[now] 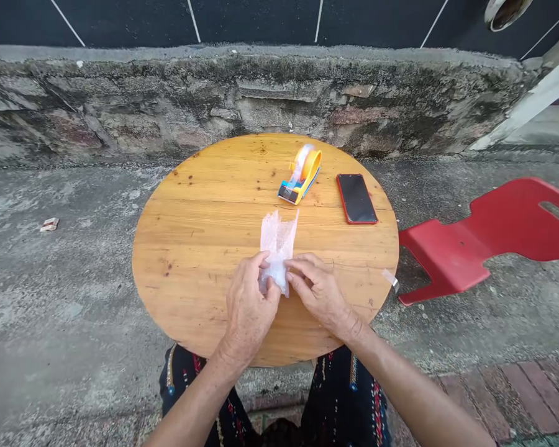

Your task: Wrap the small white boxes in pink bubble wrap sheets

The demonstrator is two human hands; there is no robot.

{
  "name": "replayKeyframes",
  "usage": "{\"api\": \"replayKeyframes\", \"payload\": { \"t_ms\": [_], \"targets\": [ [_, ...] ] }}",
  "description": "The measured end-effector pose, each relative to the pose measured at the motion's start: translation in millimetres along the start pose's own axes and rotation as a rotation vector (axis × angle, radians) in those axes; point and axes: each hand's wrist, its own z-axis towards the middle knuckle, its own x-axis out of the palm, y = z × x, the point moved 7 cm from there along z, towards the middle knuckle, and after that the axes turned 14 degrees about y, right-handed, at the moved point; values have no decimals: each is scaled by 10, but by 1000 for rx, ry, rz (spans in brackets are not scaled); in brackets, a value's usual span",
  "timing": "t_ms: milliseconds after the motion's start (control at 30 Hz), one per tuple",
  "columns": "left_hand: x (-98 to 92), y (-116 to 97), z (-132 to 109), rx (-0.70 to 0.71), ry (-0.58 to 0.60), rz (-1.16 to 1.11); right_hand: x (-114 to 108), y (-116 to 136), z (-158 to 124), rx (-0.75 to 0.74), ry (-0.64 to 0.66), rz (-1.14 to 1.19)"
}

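A strip of pale pink, see-through bubble wrap (278,236) lies on the round wooden table in front of me. Its near end is folded into a thicker, whitish bundle; whether anything is inside I cannot make out. My left hand (251,298) grips the bundle's left side, the thumb across its near edge and the index finger along its side. From the right, my right hand (317,288) holds the opposite edge between thumb and fingertips. The far end of the wrap is ragged and spreads loosely on the wood, beyond my fingers.
Beyond the wrap stands a yellow and blue tape dispenser (302,175). A red-edged phone (356,198) lies to its right on the wooden table (190,236). A short tape piece (390,280) hangs at the right rim. A red chair (475,239) stands beside the table.
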Motion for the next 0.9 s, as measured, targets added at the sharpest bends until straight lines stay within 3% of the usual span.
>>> {"api": "replayKeyframes", "payload": {
  "t_ms": [267,533,700,900],
  "targets": [
    [-40,-57,-35,143,-29,64,101,36,-35,-68,-1,-234],
    [-45,-43,-9,204,2,-1,125,221,10,-86,97,-608],
    [-87,-76,-41,274,47,-59,126,349,74,-79,228,-815],
    [-104,185,-51,109,34,-393,122,388,111,-75,261,-881]
  ]
}}
